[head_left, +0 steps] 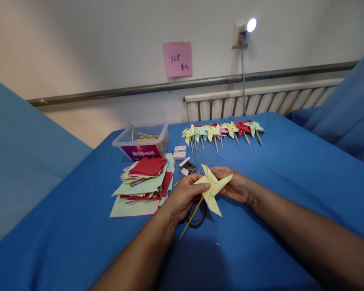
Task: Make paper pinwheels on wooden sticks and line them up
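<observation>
A pale yellow paper pinwheel (pixel 212 188) on a thin wooden stick (pixel 190 220) is held up over the table between both hands. My left hand (pixel 186 196) grips it, the thumb pressed on the middle of the paper and the stick slanting down below. My right hand (pixel 233 185) is closed behind the right-hand blades, its fingertips partly hidden by the paper. Beneath my left hand lie scissors (pixel 199 218), of which mainly the dark handles show. Just beyond that hand sits a small opened box (pixel 187 166) of metal pins.
Stacked coloured paper pieces (pixel 139 186) lie left, before a clear plastic tub (pixel 162 143) holding sticks. Small white boxes (pixel 179 153) stand beside it. Several finished pinwheels (pixel 212 131) lie in a row along the back of the blue-covered table (pixel 291 173). A radiator (pixel 267 99) stands behind.
</observation>
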Motion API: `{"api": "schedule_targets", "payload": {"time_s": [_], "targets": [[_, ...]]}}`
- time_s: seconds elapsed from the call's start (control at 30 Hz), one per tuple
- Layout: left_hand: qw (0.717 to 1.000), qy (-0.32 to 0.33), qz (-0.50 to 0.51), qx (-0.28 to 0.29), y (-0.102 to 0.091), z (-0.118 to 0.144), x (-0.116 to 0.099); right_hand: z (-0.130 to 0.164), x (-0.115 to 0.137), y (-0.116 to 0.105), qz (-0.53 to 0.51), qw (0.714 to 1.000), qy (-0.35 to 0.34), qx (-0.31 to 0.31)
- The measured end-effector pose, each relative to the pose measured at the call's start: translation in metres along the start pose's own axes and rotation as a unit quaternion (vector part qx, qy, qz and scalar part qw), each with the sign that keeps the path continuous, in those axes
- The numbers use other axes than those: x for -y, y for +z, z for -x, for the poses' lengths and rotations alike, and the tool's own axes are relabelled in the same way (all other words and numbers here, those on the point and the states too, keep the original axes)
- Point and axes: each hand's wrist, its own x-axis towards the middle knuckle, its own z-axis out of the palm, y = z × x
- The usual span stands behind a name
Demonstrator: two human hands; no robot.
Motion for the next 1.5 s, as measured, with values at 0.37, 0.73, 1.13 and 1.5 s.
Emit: {"api": "schedule_targets", "payload": {"time_s": [0.37,0.73,1.13,1.5], "targets": [[0.999,-0.022,-0.028,0.019,0.001,0.0,0.003,0.0,-0.004,0.001,0.01,1.0,-0.013,-0.022],[0.982,0.107,0.069,-0.141,-0.001,-0.005,-0.005,0.001,-0.021,0.012,0.314,0.925,-0.176,-0.126],[0.977,0.116,0.087,-0.158,0.006,-0.006,0.0,0.009,-0.025,0.022,0.645,0.693,-0.254,-0.199],[0.973,0.136,0.08,-0.167,0.005,-0.008,0.003,0.011,-0.027,0.024,0.665,0.669,-0.265,-0.202]]}}
